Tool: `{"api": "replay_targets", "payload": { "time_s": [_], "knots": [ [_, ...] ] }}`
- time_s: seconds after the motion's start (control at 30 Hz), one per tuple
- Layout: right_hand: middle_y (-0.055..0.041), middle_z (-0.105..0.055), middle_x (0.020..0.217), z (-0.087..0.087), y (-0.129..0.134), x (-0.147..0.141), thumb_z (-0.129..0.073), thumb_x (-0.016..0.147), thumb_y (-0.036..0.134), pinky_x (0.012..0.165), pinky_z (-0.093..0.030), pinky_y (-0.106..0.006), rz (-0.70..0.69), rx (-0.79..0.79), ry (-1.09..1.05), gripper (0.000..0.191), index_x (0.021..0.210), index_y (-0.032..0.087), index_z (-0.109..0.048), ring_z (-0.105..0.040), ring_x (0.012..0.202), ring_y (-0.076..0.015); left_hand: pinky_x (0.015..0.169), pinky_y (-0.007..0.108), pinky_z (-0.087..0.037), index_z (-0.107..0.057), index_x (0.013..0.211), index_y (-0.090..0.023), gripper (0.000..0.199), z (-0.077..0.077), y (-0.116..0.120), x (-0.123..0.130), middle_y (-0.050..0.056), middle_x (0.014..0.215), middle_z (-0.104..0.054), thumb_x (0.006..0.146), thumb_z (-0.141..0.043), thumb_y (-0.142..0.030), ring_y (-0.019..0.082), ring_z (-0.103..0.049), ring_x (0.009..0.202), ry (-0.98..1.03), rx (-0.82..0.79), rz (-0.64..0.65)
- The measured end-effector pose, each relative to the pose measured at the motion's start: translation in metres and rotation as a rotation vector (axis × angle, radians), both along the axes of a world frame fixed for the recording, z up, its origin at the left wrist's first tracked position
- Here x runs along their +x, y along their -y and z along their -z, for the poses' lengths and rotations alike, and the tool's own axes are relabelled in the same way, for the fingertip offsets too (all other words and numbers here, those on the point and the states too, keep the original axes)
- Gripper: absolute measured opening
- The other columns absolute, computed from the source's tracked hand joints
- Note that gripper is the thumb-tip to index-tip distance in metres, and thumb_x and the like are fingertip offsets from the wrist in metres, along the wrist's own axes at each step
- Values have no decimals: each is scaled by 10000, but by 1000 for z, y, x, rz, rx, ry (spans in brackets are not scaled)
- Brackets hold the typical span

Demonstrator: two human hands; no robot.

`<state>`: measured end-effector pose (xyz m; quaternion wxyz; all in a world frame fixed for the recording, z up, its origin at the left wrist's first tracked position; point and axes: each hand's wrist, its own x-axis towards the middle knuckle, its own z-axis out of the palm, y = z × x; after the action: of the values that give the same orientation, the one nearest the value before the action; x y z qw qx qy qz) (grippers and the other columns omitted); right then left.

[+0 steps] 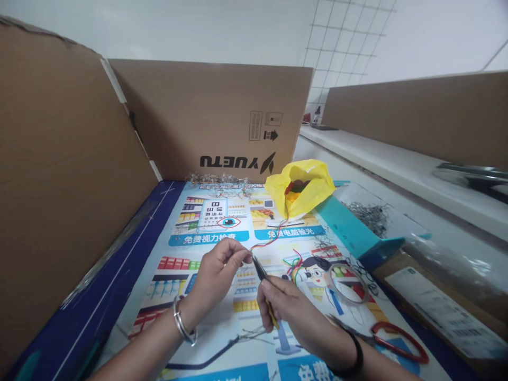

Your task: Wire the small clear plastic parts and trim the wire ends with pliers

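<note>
My left hand (226, 264) pinches the end of a thin multicoloured cord (273, 241) over the printed mat. My right hand (280, 301) is wrapped round pliers (260, 269) with yellow handles; their tips meet the cord end at my left fingertips. The cord runs back to an open yellow bag (317, 185) that has red and orange strands inside. Right of my right hand lie loose coloured strings (296, 267). What exactly sits between the plier tips is too small to make out.
Cardboard panels (214, 116) stand at the back and left. On the right are a roll of tape (330, 286), red-handled scissors (400, 341), a teal box (345, 225) beside metal bits, and a plastic-wrapped parcel (444, 312). Dark wires (214, 360) lie in front; thin wires (222, 179) are piled behind.
</note>
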<state>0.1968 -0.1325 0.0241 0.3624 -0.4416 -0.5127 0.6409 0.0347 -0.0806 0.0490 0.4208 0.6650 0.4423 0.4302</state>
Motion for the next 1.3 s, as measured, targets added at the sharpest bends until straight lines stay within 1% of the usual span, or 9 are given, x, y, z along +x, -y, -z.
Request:
{"api": "replay_targets", "payload": {
  "time_s": [0.37, 0.53, 0.7, 0.8, 0.93, 1.0, 1.07, 1.2, 1.3],
  "knots": [
    [51, -447, 492, 11, 1, 1, -392, 850, 528, 397, -281, -180, 12, -7, -6, 411, 681, 161, -462, -406, 393, -57, 701, 267, -475, -581, 829, -182, 178, 6, 3, 1, 24, 805, -656, 834, -489, -334, 136, -610, 749, -49, 52, -15],
    [54, -441, 467, 8, 2, 1, -381, 855, 519, 379, -248, -179, 18, -13, -9, 405, 680, 162, -456, -392, 365, -54, 716, 256, -462, -590, 824, -197, 148, 4, 5, 1, 3, 806, -652, 843, -480, -295, 127, -602, 768, -158, 129, -13],
    [58, -429, 446, 4, 3, 1, -392, 829, 550, 363, -246, -178, 31, -26, 36, 423, 656, 167, -442, -363, 341, -50, 728, 252, -460, -602, 864, -209, 149, 3, 4, 2, 1, 821, -659, 847, -471, -278, 130, -600, 778, -165, 143, 26],
    [60, -425, 442, 6, 2, 1, -386, 816, 572, 345, -237, -175, 29, -32, 83, 439, 650, 169, -441, -358, 327, -48, 753, 260, -451, -615, 861, -214, 169, 5, 1, 2, 14, 862, -655, 854, -457, -273, 140, -590, 812, -186, 200, 49],
    [73, -375, 433, 8, 1, 3, -382, 797, 605, 337, -232, -178, 23, -34, 203, 453, 632, 184, -409, -336, 336, -50, 684, 251, -428, -574, 789, -202, 181, 7, -2, -2, 17, 776, -616, 870, -415, -238, 136, -557, 737, -294, 332, 55],
    [70, -361, 458, 9, -1, 5, -371, 808, 598, 360, -243, -182, 5, 16, 257, 443, 627, 193, -377, -333, 373, -54, 665, 249, -410, -549, 783, -196, 169, 5, -2, -4, 20, 757, -593, 871, -406, -223, 136, -537, 719, -352, 405, 75],
    [56, -365, 504, 8, -2, 10, -356, 833, 562, 409, -259, -189, -22, 141, 350, 426, 619, 194, -352, -340, 437, -62, 651, 247, -395, -530, 771, -190, 172, 1, -3, -6, 21, 744, -576, 874, -396, -219, 136, -523, 708, -394, 437, 115],
    [31, -408, 562, 2, -5, 22, -363, 868, 442, 489, -232, -216, -17, 444, 725, 354, 624, 185, -375, -360, 527, -89, 612, 239, -370, -507, 739, -186, 199, -7, -4, -7, 9, 711, -554, 883, -379, -235, 127, -503, 667, -444, 372, 183],
    [8, -479, 615, -1, -6, 25, -369, 873, 386, 517, -229, -230, 1, 546, 872, 293, 670, 183, -424, -394, 560, -106, 604, 236, -366, -504, 731, -183, 202, -8, -4, -6, -2, 699, -545, 882, -385, -245, 120, -497, 654, -443, 316, 195]
  ]
}}
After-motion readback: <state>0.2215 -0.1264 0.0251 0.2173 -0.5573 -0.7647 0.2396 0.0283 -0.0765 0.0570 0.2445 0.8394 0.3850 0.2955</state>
